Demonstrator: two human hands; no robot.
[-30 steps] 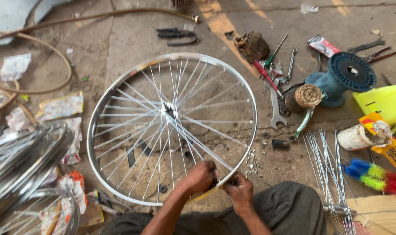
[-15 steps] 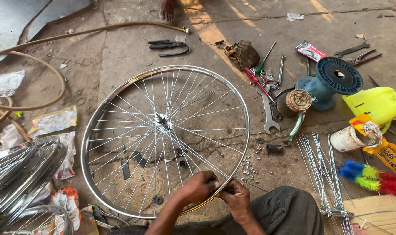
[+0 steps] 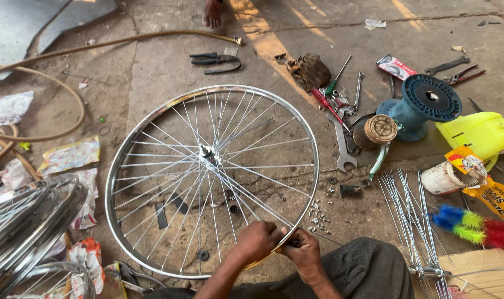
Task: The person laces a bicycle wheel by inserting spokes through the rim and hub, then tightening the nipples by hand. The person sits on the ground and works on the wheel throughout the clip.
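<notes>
Lying flat on the concrete floor [image 3: 152, 72], a spoked bicycle wheel [image 3: 213, 180] is gripped at its near rim by both hands, left hand [image 3: 256, 241] and right hand [image 3: 301, 250] closed together there, with the hub farther away and loose spokes [image 3: 409, 213] right.

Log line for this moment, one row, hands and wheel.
left hand: gripping rim of spoked wheel at near edge | right hand: pinching at the same rim spot | wheel flat on floor | loose spokes lying to the right

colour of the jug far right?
Bright yellow jug, beside the blue stand; head view.
</notes>
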